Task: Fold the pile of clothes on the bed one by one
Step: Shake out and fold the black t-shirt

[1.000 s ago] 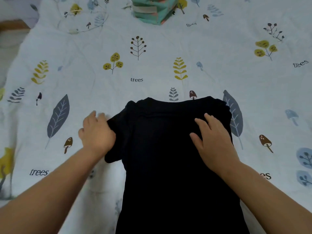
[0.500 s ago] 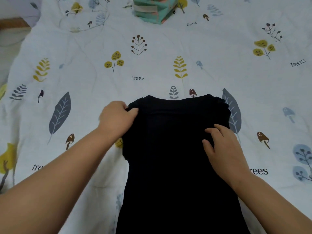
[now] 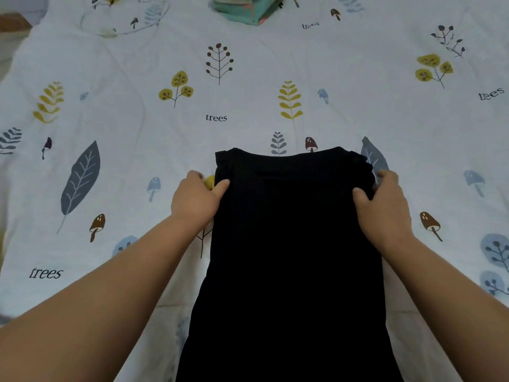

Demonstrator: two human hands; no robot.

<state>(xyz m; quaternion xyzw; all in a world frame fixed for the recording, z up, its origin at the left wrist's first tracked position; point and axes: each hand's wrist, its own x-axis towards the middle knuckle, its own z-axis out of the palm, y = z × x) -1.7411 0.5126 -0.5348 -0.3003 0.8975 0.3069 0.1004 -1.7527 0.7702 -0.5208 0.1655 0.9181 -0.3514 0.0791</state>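
Observation:
A black garment (image 3: 292, 244) lies flat on the bed as a long narrow strip, both sides folded in, its top edge pointing away from me. My left hand (image 3: 197, 199) grips its upper left edge, thumb on top and fingers beneath. My right hand (image 3: 384, 205) grips the upper right edge the same way, thumb on the cloth. The lower part of the garment runs out of the bottom of the view.
The bedsheet (image 3: 137, 133) is white with printed leaves, mushrooms and the word "trees". A folded teal and pink cloth stack (image 3: 248, 9) sits at the far middle edge. The bed's left edge shows at the upper left.
The left sleeve has been folded in over the body. My left hand moved right to the garment's left edge and my right hand slid outward to the right edge. Both now hold the sides.

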